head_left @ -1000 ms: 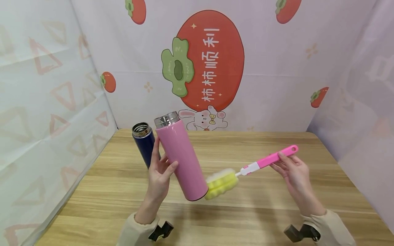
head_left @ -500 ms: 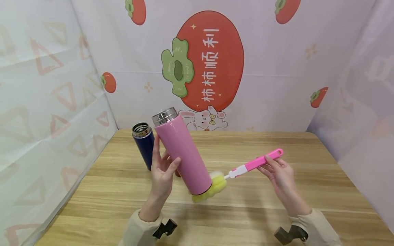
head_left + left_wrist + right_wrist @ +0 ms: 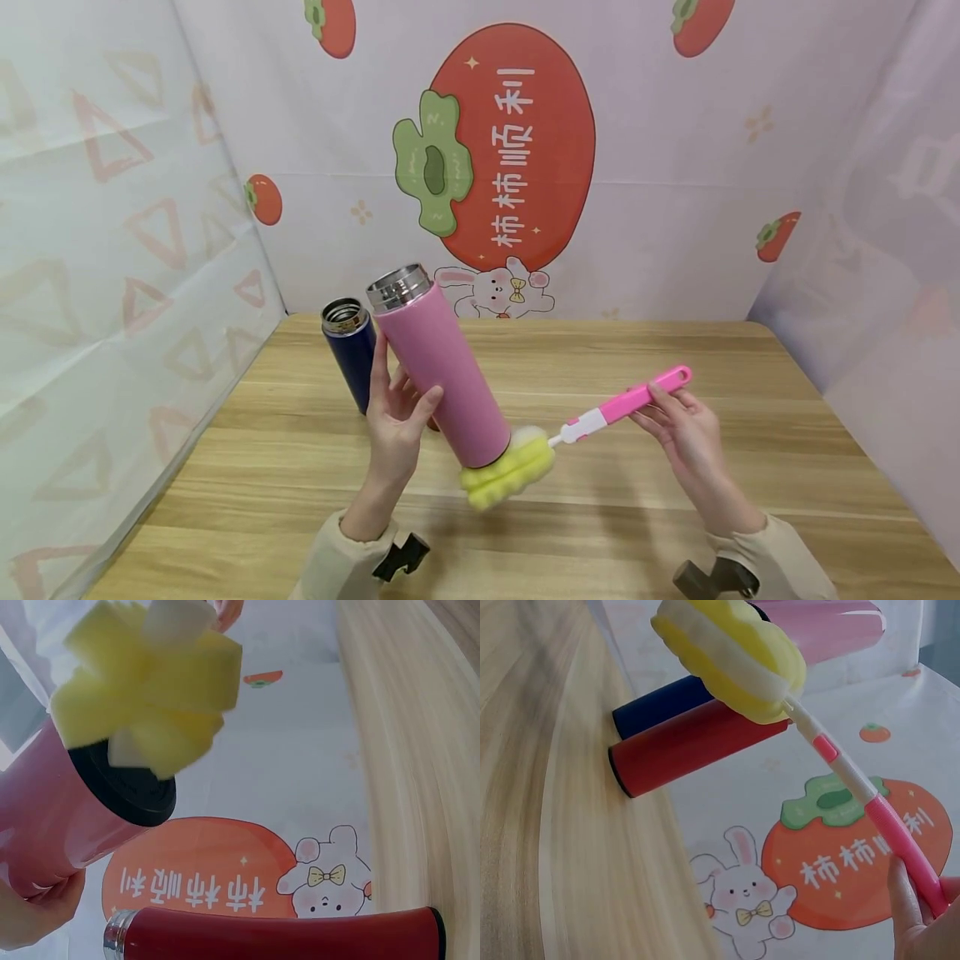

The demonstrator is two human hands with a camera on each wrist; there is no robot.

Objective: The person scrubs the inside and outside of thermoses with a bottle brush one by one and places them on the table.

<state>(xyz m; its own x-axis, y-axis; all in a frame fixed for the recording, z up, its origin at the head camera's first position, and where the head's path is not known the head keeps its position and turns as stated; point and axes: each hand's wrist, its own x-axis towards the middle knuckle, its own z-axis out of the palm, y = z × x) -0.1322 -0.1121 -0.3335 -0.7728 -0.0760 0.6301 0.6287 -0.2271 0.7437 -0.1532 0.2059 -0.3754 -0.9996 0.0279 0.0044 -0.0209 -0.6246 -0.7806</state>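
In the head view my left hand (image 3: 397,425) grips a pink thermos flask (image 3: 453,379), lidless and tilted, its steel mouth up to the left and its base down to the right. My right hand (image 3: 690,429) pinches the pink handle of a bottle brush (image 3: 581,427) between thumb and fingers. The brush's yellow-and-white sponge head (image 3: 506,477) lies against the flask's base. From the left wrist view, the sponge (image 3: 157,682) covers part of the black base (image 3: 124,780); the right wrist view shows the brush's whole length (image 3: 851,776).
Behind the left hand a lidless dark blue flask (image 3: 351,354) stands on the wooden table (image 3: 247,467). A red flask (image 3: 697,746) stands beside it, almost wholly hidden in the head view. Printed cloth walls (image 3: 660,250) enclose the table at the back and sides.
My right hand has brought the brush leftward, so its sponge passed from beside the flask's lower end to under its base. The pink flask has risen slightly and leans a bit more.
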